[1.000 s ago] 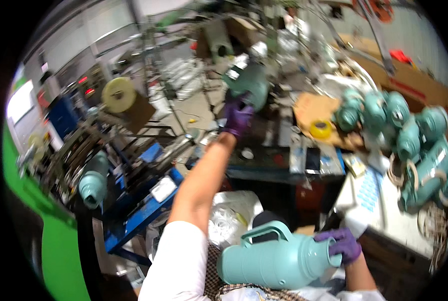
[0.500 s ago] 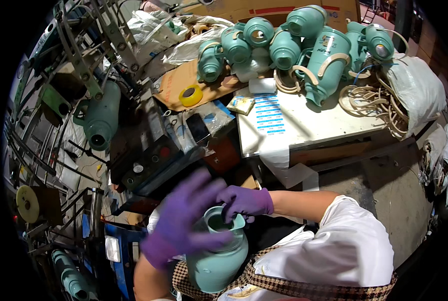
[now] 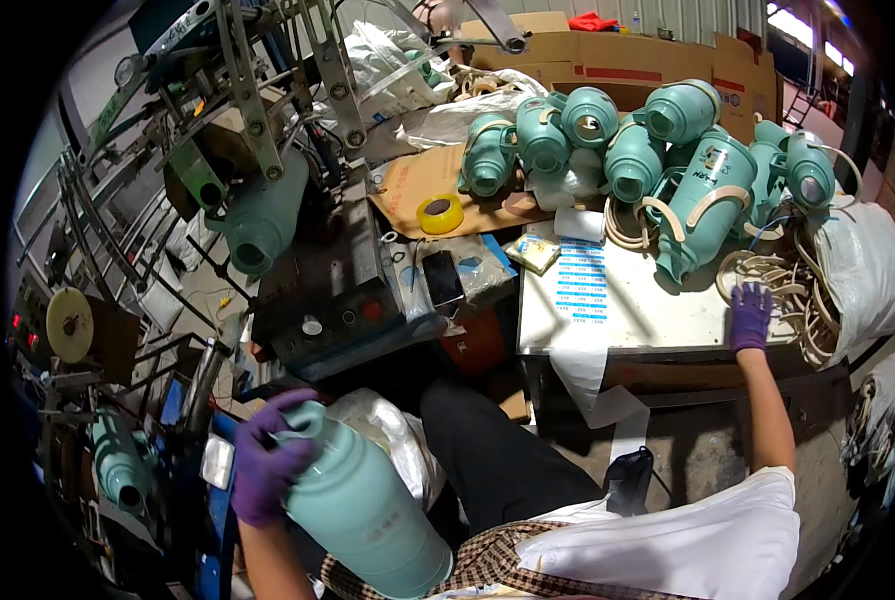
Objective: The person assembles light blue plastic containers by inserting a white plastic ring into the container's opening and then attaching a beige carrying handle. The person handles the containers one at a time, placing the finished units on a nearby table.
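A light-green plastic jug shell (image 3: 372,505) leans across my lap, its neck tilted toward the upper left. My left hand (image 3: 267,462), in a purple glove, is closed round the neck near the open mouth. Out on the right side of the white table (image 3: 637,330) is my right hand (image 3: 750,318), also gloved in purple. Its fingers are stretched out at the edge of a pile of cream curved handles (image 3: 805,285). Whether the fingertips touch a handle is hard to make out.
Several finished-looking green jugs (image 3: 707,210) crowd the table's back. A white sack (image 3: 862,260) stands at the right. Yellow tape (image 3: 440,213), a phone (image 3: 442,278) and a label sheet (image 3: 580,280) lie mid-scene. A metal-armed machine (image 3: 257,130) at left holds another jug (image 3: 267,215).
My right hand has left the jug's mouth and reached out to the handle pile. My left hand now grips the neck, and the jug has tipped leftward. The view has shifted too.
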Available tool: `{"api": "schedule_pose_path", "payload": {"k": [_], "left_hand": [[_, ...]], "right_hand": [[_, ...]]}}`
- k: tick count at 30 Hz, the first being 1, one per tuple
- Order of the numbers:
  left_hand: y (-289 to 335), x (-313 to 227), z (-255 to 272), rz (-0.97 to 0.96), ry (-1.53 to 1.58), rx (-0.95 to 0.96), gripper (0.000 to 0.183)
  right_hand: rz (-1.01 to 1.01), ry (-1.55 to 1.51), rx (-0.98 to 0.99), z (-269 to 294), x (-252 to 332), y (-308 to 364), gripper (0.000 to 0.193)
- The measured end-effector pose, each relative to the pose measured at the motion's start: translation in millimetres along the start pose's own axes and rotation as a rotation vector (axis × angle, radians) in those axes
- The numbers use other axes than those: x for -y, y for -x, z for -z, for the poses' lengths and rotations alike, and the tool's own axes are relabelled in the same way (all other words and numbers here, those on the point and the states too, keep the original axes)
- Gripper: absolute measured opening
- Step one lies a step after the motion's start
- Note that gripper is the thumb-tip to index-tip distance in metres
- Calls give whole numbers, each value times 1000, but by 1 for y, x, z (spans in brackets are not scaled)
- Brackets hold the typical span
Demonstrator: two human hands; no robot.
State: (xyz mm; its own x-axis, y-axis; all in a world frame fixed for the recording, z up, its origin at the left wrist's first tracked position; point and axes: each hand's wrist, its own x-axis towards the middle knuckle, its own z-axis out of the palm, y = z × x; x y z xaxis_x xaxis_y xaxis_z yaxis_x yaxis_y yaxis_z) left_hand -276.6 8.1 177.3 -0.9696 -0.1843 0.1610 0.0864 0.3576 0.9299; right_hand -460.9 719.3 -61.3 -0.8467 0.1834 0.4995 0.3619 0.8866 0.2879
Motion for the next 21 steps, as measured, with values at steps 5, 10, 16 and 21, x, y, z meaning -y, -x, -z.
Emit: {"api": "schedule_pose_path", "payload": {"k": [5,10,16,21], "left_hand": [[-20,43,3,86,502,127,71],[-15,105,-1,149,400,-1,38],[8,122,33,298,294,-112,26],[34,157,35,153,365,-248,34]], "right_hand": [[144,16,101,-30,-37,-11,24],[353,-175,-39,22,43,9,13],[153,-931,-103,27,61,-15,38],[-109,-420,290,-42,35,-42,52]]}}
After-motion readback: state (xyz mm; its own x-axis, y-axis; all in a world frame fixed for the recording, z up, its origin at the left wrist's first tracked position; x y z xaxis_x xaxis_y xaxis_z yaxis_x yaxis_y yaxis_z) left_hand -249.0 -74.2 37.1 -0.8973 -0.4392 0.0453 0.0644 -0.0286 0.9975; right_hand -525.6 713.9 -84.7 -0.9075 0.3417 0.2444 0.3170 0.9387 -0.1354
